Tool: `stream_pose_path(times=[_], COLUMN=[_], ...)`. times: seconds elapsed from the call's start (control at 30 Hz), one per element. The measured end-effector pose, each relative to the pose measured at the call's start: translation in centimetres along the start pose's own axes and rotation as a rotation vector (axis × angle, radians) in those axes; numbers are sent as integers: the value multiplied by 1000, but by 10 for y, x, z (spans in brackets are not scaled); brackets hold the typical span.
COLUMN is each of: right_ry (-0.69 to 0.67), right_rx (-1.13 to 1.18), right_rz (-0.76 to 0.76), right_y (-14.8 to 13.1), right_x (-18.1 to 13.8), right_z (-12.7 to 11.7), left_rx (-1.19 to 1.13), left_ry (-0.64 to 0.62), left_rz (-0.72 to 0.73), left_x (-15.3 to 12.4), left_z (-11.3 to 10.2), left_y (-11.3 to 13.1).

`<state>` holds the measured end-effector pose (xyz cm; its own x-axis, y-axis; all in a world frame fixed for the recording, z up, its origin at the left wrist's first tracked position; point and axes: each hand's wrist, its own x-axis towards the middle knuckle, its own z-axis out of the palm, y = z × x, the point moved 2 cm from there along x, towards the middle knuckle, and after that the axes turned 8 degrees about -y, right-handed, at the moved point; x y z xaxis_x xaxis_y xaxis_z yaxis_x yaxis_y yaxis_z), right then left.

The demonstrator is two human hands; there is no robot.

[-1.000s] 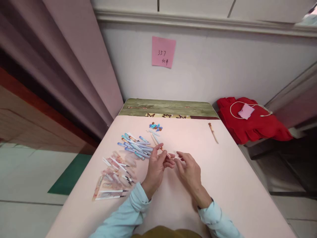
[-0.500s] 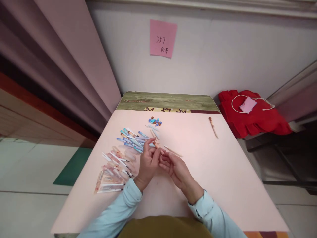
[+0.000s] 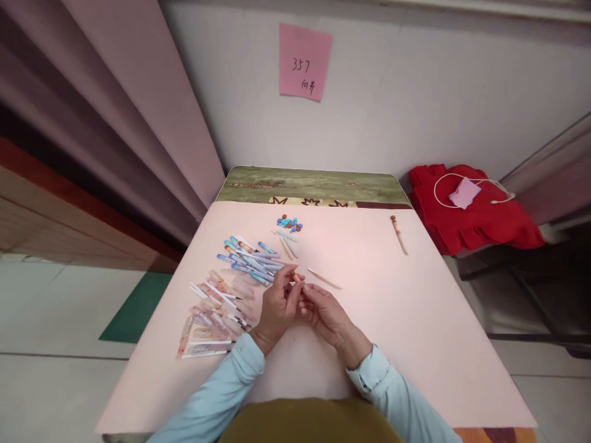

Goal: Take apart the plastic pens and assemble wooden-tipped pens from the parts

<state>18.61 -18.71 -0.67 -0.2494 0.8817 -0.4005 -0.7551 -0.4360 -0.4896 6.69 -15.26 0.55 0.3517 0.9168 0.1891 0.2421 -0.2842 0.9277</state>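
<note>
The left hand (image 3: 278, 304) is pinching a small orange-brown pen part (image 3: 295, 277) between thumb and fingertips, just above the pink table (image 3: 415, 332). The right hand (image 3: 325, 315) is meeting it, its fingers curled toward the same piece; whether it is actually gripping is hard to tell. A thin pale pen barrel (image 3: 324, 279) is lying just beyond the hands. Left of them, blue pens (image 3: 252, 261) are lying heaped, with clear wrappers (image 3: 212, 314) nearer the edge. Small caps (image 3: 290, 223) are clustering farther back.
</note>
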Motion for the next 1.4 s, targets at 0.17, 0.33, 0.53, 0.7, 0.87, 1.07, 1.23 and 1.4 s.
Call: stream_pose_path(times=[0.17,0.33,0.53,0.7,0.87,1.07,1.23,1.4], right_ry=[-42,-95,-74,-80,-55,-21,18,67], right_rx=[48,39,42,-32,-99,-145,-177,-231], right_rz=[-34,-50,-51,-56,-84,-97,-167,-163], right_y=[-1,-5,-9,-18,-21,-20,-21,-20], right_x=[3,3,-4,-12,-15,-19,-21,-22], right_z=[-7,-11,-14,-9,-6,-5,-5,-8], left_rx=[-181,-343,-556,-709,-783,-977,-1092,-1137], left_ry=[22,79,154,210,212,158,143,132], left_rz=[-95,-163,-344,-445,-457,-534,-613,-637], left_x=[1,8,15,15,12,10,8,4], left_z=[3,3,8,10,11,12,9,5], left_y=[11,15,6,2,6,5,7,10])
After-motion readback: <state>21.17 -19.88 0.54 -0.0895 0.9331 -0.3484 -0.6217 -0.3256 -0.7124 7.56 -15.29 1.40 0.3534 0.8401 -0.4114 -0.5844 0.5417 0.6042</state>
